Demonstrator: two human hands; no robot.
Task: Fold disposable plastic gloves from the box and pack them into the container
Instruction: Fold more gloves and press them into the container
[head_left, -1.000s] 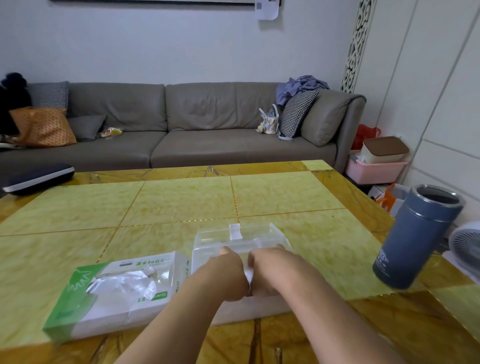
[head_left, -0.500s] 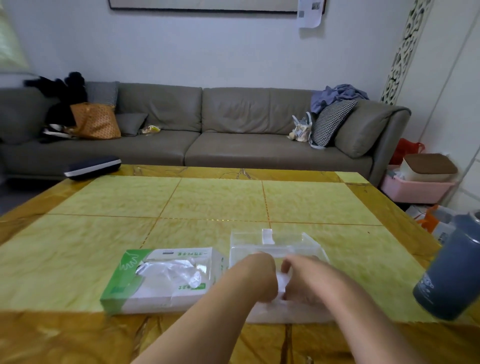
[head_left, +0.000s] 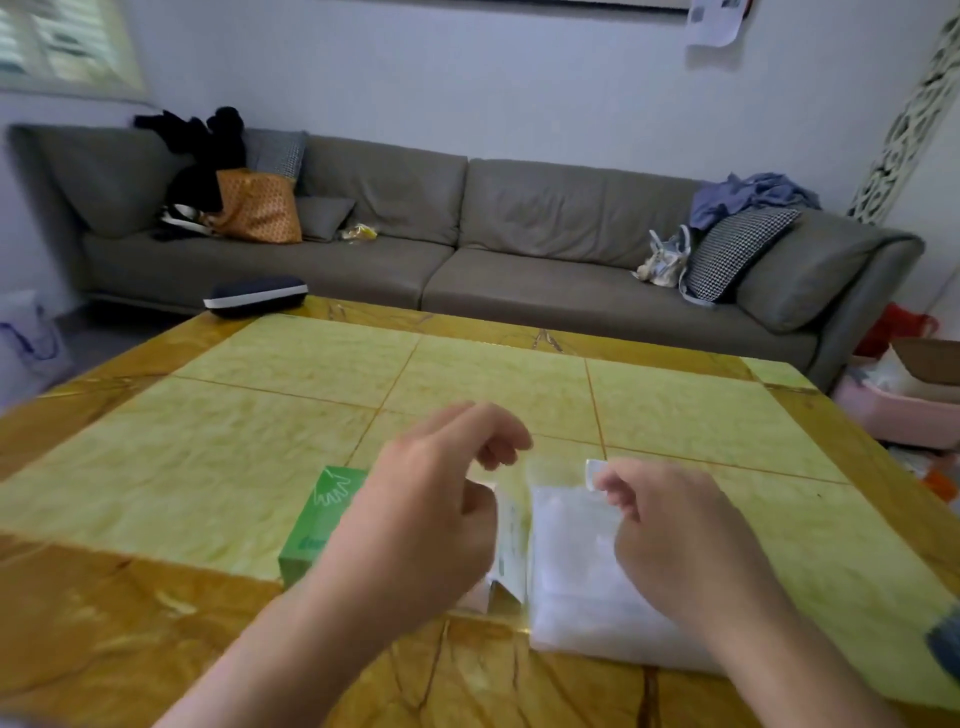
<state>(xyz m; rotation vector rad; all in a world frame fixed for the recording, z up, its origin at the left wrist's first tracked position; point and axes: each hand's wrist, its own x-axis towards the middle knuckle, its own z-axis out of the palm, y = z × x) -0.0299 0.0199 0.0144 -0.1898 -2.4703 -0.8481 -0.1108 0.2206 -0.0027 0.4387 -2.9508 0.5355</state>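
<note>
Near the tabletop's front edge, the left hand (head_left: 426, 512) hovers loosely curled over the glove box (head_left: 317, 525); the right hand (head_left: 675, 540) hangs loosely curled over the clear container (head_left: 566, 566), both holding nothing.

glove box (head_left: 317, 525) left of container (head_left: 576, 566), on table (head_left: 218, 467)

A green-and-white glove box (head_left: 317, 525) and clear container (head_left: 571, 561) sit on a yellow-green, amber-bordered table (head_left: 234, 457).

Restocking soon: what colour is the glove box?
Green with white, seen in the head view: the glove box beside the left hand.
</note>
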